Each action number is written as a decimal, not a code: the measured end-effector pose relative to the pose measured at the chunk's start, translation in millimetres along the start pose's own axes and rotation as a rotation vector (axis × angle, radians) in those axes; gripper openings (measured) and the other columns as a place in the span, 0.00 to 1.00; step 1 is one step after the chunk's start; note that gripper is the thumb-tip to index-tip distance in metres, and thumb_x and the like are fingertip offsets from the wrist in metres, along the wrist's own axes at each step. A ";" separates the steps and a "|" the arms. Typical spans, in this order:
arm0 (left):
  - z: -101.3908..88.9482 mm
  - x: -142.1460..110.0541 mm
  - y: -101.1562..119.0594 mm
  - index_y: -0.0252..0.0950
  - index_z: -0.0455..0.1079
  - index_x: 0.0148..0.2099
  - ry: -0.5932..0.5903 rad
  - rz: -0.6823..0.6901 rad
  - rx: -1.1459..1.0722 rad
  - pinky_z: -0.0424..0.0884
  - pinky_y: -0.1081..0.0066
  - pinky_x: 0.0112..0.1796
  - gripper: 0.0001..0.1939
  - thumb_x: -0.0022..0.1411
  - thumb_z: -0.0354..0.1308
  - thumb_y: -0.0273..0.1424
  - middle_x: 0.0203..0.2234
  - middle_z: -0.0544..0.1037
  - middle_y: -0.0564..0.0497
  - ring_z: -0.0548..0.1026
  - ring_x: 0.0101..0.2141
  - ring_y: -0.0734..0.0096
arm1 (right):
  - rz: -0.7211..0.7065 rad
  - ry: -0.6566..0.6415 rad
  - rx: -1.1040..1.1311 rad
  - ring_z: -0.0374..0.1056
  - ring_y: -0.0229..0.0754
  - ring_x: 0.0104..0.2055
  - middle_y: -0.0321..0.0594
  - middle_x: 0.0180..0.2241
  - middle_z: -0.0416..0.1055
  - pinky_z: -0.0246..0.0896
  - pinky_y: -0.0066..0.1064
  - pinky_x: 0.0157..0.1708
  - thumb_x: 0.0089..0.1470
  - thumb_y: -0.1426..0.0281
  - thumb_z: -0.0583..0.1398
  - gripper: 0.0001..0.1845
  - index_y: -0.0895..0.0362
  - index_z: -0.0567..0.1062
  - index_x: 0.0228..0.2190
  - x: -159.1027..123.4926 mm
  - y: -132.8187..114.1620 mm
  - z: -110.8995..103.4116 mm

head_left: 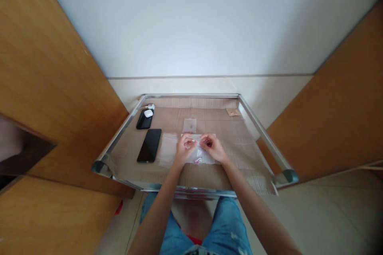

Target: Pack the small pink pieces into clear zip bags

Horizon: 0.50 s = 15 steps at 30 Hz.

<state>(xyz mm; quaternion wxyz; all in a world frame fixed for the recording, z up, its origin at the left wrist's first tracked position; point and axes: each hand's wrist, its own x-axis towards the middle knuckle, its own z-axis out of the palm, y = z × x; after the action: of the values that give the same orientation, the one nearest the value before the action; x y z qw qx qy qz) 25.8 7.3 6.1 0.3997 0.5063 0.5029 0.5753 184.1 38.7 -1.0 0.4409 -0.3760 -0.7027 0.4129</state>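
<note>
Close together over the front middle of a cardboard-lined rack, both hands pinch a clear plastic bag (198, 154). My left hand (183, 149) has thumb and fingers closed on its left side. My right hand (214, 149) grips it from the right, fingers curled. Something small and pinkish (198, 161) shows at the lower part of the bag; its kind is too small to make out. Just beyond the hands lies a small clear packet (189, 124). To the left of my left hand, more clear plastic bags (168, 148) lie flat.
A black phone (149, 146) lies left of the bags. Behind it is another dark phone (143, 122) with a white earbud case (148, 113) on it, beside a white charger (151, 106). A brown card (233, 112) sits back right. A metal frame (265, 135) borders the cardboard.
</note>
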 end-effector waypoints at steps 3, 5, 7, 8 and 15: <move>-0.5 -0.1 -2.9 0.36 0.65 0.38 -0.026 0.011 0.021 0.68 0.73 0.31 0.16 0.47 0.63 0.34 0.25 0.75 0.52 0.74 0.28 0.72 | -0.005 0.002 -0.033 0.66 0.40 0.31 0.38 0.29 0.70 0.61 0.30 0.31 0.50 0.63 0.60 0.13 0.56 0.70 0.37 -0.6 0.2 0.1; -0.9 0.0 -4.5 0.36 0.64 0.37 -0.012 0.019 0.029 0.67 0.74 0.31 0.15 0.48 0.63 0.35 0.25 0.74 0.53 0.73 0.28 0.72 | -0.001 0.002 -0.040 0.67 0.40 0.31 0.39 0.29 0.70 0.62 0.30 0.31 0.50 0.64 0.60 0.13 0.56 0.71 0.37 -0.9 0.2 0.2; -1.0 0.1 -5.1 0.37 0.64 0.35 0.009 0.028 0.031 0.67 0.74 0.30 0.14 0.48 0.63 0.34 0.24 0.73 0.54 0.73 0.28 0.73 | 0.004 -0.002 -0.041 0.67 0.40 0.31 0.39 0.29 0.70 0.62 0.31 0.31 0.49 0.64 0.60 0.13 0.56 0.71 0.37 -1.0 0.2 0.4; -1.0 0.2 -5.0 0.37 0.64 0.34 0.016 0.034 0.030 0.67 0.75 0.29 0.14 0.47 0.63 0.34 0.24 0.73 0.54 0.73 0.27 0.73 | 0.003 -0.005 -0.042 0.67 0.40 0.31 0.39 0.29 0.70 0.62 0.31 0.31 0.49 0.64 0.60 0.13 0.56 0.71 0.37 -1.0 0.1 0.5; 0.1 -0.3 -3.1 0.38 0.60 0.33 -0.007 0.042 0.016 0.66 0.76 0.28 0.14 0.47 0.62 0.33 0.23 0.70 0.56 0.72 0.26 0.75 | -0.006 -0.011 -0.052 0.67 0.40 0.32 0.39 0.30 0.70 0.62 0.31 0.32 0.49 0.66 0.60 0.10 0.56 0.72 0.35 -0.7 0.1 0.9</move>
<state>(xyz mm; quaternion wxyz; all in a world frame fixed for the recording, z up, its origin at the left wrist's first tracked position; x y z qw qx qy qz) 25.9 7.6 3.0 0.3853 0.5217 0.4954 0.5779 183.5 37.8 -1.6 0.4281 -0.3831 -0.7168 0.3951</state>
